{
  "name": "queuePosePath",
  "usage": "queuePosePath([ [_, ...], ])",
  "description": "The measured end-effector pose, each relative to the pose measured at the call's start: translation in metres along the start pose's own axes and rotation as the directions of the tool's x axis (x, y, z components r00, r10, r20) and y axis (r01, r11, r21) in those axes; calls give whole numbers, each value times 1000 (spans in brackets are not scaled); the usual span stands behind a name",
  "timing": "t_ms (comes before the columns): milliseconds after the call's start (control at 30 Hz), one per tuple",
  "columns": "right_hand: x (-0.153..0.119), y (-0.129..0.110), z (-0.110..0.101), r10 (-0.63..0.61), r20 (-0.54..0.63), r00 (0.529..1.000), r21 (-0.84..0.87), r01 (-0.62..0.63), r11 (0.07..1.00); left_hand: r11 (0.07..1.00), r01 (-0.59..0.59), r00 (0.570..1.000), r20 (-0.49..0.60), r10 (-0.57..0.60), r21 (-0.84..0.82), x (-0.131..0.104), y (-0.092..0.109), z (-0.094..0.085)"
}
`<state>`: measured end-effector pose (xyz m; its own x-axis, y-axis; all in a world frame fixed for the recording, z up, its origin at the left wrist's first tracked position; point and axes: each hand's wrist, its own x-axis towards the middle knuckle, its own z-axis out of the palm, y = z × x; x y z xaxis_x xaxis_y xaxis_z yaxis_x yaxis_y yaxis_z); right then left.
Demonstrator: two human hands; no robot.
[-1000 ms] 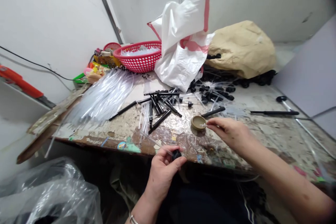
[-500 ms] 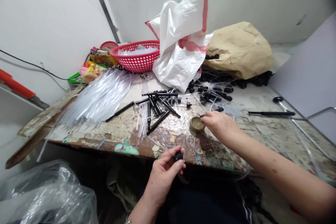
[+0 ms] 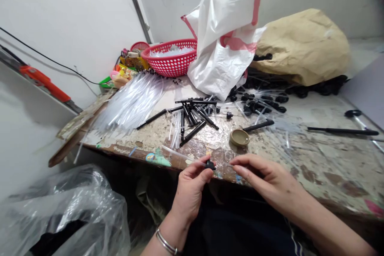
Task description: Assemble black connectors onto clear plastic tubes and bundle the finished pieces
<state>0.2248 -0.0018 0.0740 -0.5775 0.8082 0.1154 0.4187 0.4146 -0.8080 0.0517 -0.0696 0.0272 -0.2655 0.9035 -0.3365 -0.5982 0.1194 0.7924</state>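
Pinching one small, knobbly black fitting (image 3: 210, 165) between thumb and fingers of the left hand (image 3: 190, 187), with one clear, flexible tube (image 3: 177, 153) extending leftward. Pressing right hand (image 3: 270, 176) fingers together on one thin, translucent piece (image 3: 231, 164), perhaps a short tube, well short of touching the fitting. Beyond, on the peeling, paint-blotched desk (image 3: 309, 152): one round, shallow tan bowl (image 3: 240, 144), just beside one slim black rod (image 3: 258, 125); farther left, several glossy black cylinders (image 3: 192, 133) in a loose pile, then a silky sheaf of translucent tubing (image 3: 129, 106). Behind: one perforated red basket (image 3: 172, 66), one crinkled white sack (image 3: 222, 48), one creased tan bag (image 3: 303, 48).
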Motion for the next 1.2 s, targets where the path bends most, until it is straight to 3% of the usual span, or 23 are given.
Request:
queuePosePath([
  [167, -1, -5, 10, -109, -15, 994, -31, 109, 994, 993, 15, 999, -41, -20, -116, -3, 2, 2],
  [367, -1, -6, 12, -154, -18, 988, -48, 153, 987, 996, 1, 1000, -18, -3, -95, -6, 3, 3],
  [1200, -5, -11, 22, -132, 44, 990, -77, 135, 988, 999, 38, 996, 78, -38, 2, -14, -5, -3],
])
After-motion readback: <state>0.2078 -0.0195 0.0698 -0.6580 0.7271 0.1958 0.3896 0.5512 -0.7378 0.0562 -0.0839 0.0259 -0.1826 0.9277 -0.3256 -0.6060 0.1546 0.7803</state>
